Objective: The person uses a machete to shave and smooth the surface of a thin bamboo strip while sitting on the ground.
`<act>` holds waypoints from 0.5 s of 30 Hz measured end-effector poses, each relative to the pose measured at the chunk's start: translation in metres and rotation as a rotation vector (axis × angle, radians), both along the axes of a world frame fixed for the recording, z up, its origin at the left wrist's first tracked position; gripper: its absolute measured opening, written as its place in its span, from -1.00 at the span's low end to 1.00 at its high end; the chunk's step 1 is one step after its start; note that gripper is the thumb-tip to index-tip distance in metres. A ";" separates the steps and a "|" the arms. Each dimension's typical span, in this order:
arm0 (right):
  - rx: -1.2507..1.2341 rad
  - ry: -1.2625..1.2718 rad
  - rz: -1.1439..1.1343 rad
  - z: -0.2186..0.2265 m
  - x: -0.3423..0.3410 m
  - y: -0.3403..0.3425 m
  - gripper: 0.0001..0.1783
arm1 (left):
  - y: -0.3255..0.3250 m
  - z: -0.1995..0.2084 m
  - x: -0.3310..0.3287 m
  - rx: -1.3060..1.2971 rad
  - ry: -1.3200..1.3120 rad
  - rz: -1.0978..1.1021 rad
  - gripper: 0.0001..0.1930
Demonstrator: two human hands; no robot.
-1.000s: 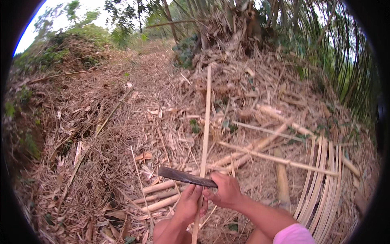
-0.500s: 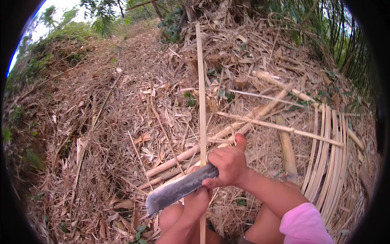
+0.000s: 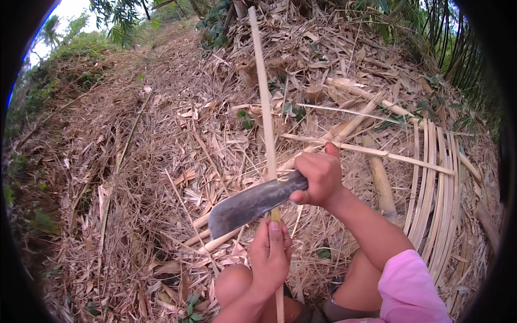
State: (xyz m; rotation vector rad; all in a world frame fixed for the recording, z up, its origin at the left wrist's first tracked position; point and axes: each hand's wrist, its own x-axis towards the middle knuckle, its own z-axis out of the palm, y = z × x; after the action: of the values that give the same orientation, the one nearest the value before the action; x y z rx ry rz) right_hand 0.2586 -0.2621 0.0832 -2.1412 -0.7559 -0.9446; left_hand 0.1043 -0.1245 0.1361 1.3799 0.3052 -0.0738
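A long pale bamboo strip (image 3: 264,102) stands nearly upright before me, its lower end running down between my legs. My left hand (image 3: 271,253) pinches it low, thumb on top and fingers behind. Just above that hand, a wide dark machete (image 3: 250,202) lies across the strip, its blade pointing left and slightly down. My right hand (image 3: 319,175) is wrapped round its handle, which the fingers hide. A small curl of shaving shows where the blade's upper edge meets the strip.
A row of split bamboo strips (image 3: 435,199) lies at the right, one end over a bamboo pole (image 3: 398,110). Another thin pole (image 3: 371,151) crosses the middle. A short thick bamboo piece (image 3: 380,183) lies nearby. Dry leaves and husks cover the ground; bamboo stalks (image 3: 458,54) stand far right.
The machete and my right hand have moved up and to the right along the strip, away from my left hand. My left thumb and grip now show. The strip's top leans more to the left.
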 end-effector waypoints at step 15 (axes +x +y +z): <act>0.099 0.204 -0.234 0.017 0.046 -0.049 -0.13 | -0.009 -0.008 -0.005 -0.107 -0.008 -0.115 -0.70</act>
State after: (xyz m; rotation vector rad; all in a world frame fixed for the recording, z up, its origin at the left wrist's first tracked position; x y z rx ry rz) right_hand 0.3049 -0.3112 0.1005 -2.2284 -0.3578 -0.8441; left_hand 0.0992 -0.1331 0.1281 1.2904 0.2123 -0.1778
